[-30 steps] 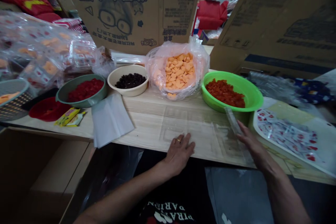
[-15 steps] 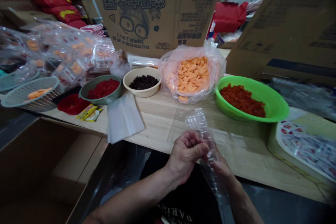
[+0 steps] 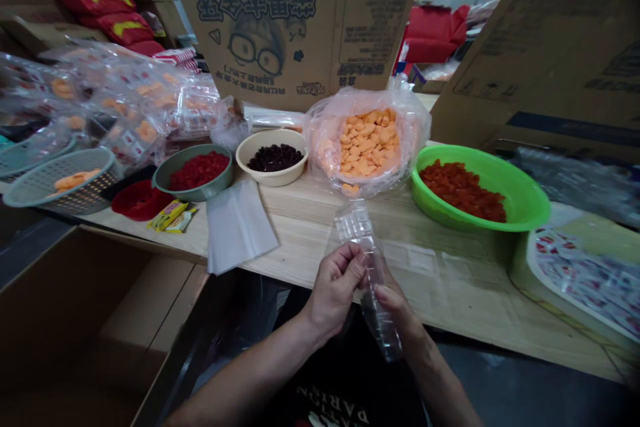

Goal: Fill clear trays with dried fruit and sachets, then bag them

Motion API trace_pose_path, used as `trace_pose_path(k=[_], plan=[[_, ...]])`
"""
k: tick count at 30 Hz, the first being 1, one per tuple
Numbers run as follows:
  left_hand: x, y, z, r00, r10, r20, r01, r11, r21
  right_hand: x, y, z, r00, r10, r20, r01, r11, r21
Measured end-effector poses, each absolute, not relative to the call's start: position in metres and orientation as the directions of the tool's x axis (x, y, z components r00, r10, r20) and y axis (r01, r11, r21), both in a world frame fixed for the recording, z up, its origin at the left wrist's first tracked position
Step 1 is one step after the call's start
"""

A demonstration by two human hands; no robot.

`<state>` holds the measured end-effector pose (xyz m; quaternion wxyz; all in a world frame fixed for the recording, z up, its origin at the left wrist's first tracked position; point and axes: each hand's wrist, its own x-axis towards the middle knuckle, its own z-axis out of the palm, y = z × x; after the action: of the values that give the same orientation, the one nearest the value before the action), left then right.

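Note:
A long stack of clear plastic trays (image 3: 379,310) is between my hands, tilted over the table's front edge. My left hand (image 3: 340,280) pinches it along its left side, thumb against bent fingers. Around its right side closes my right hand (image 3: 397,303), the thumb on top and the other fingers hidden beneath. Beyond the trays' far end sits a clear bag of orange candies (image 3: 370,143). Other clear trays (image 3: 415,260) lie flat on the table to the right of my hands.
Bowls hold dark pieces (image 3: 275,158), red pieces (image 3: 197,171) and orange-red pieces (image 3: 463,192). White plastic sleeves (image 3: 241,230) lie to the left. Small packets fill a tub (image 3: 587,280) at right. Cardboard boxes (image 3: 320,27) stand behind; an open carton (image 3: 145,307) is at lower left.
My hands and the tray stack have shifted left and swung a little. My right hand has come round so its thumb shows on the stack's side.

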<state>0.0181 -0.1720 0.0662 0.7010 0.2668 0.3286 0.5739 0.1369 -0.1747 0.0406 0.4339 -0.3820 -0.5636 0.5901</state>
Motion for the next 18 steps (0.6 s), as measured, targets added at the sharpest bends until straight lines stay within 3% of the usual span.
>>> trace_pose_path(k=[6, 9, 13, 16, 18], plan=[[-0.066, -0.147, 0.074, 0.089, 0.982, -0.165, -0.535, 0.187, 0.824, 0.147, -0.162, 0.046, -0.137, 0.989, -0.051, -0.153, -0.072, -0.986], [-0.134, -0.125, 0.061, 0.041, 0.959, -0.28, -0.345, 0.277, 0.897, 0.17, -0.151, 0.046, -0.054, 0.995, -0.082, -0.019, -0.083, -0.996], [-0.177, -0.112, 0.032, -0.025, 0.888, -0.459, -0.039, 0.458, 0.888, 0.185, -0.144, 0.042, -0.048, 0.989, -0.142, 0.074, -0.138, -0.988], [-0.174, -0.114, 0.017, -0.224, 0.904, -0.363, 0.349, 0.422, 0.837, 0.181, -0.145, 0.037, -0.062, 0.988, -0.139, 0.132, -0.13, -0.983], [-0.168, -0.12, 0.012, -0.343, 0.93, -0.135, 0.589, 0.325, 0.74, 0.178, -0.147, 0.034, -0.073, 0.99, -0.125, 0.188, -0.109, -0.976]])
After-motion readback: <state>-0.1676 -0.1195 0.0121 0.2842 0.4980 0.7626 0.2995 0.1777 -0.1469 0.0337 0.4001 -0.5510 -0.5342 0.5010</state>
